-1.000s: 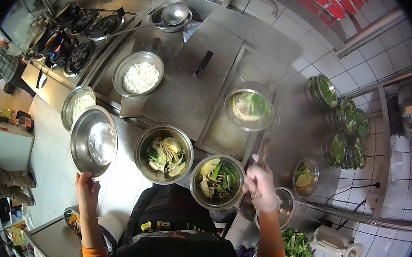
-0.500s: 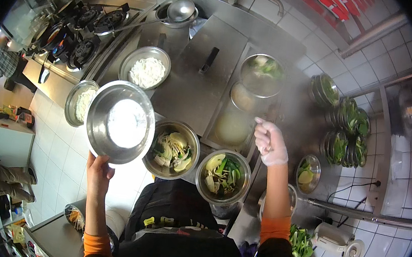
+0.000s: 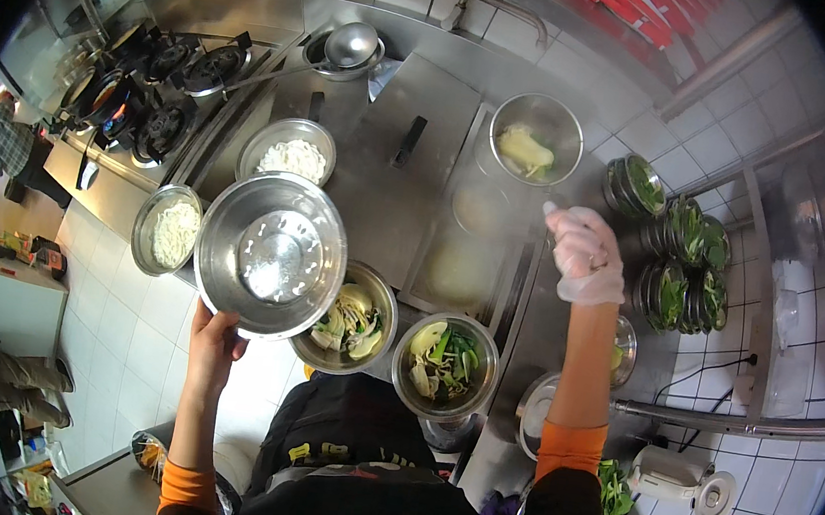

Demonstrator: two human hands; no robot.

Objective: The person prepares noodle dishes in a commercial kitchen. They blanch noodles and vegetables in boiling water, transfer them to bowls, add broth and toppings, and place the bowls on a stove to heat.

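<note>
Wearer's left hand [image 3: 215, 337] pinched shut on the near rim of a raised steel bowl [image 3: 272, 255], partly hiding the vegetable bowl [image 3: 386, 288]. Gloved right hand [image 3: 588, 256]: fingers curled (holding anything? cannot tell), near a pale-food bowl [image 3: 538, 111].

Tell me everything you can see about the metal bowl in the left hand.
The metal bowl is round and silvery, like stainless steel, with sloping walls and a reflective bottom. No food shows inside; pale marks there may be reflections. The left hand grips the bowl's rim; its opening faces the camera. In view it overlaps a noodle bowl and a vegetable bowl; contact is unclear.
</note>
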